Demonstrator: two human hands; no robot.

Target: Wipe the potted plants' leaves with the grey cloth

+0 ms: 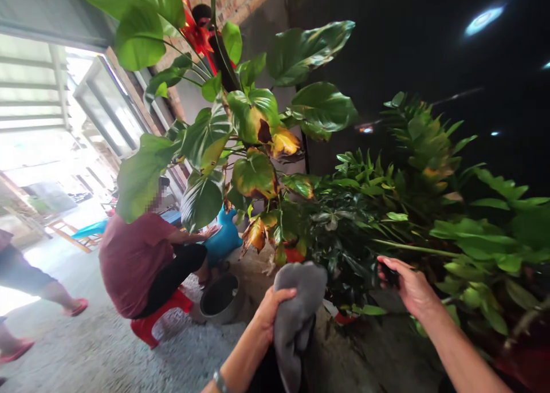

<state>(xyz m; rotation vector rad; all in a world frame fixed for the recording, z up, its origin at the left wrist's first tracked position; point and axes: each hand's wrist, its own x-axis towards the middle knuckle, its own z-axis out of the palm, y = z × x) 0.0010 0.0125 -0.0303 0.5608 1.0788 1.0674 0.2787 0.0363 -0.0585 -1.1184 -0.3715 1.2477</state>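
Note:
My left hand (270, 311) is closed around a grey cloth (298, 301), thumb on top, and the cloth hangs down below the fingers. To the right, my right hand (412, 287) is raised among the plants with its fingers curled. Something dark shows between thumb and fingers, but I cannot make out what it is. Close to that hand are dark green leaves (344, 255) and a bushy plant (476, 250). Ahead of both hands stands a tall plant with broad leaves (255, 175), several of them yellow and brown at the edges.
On the left a person in a red shirt (129, 261) sits on a red stool (161, 318), one hand by a blue animal-shaped toy (223, 238). A grey bucket (219, 298) stands on the concrete floor. Another person's legs (38, 290) show at far left. A dark glossy wall (387, 49) rises behind the plants.

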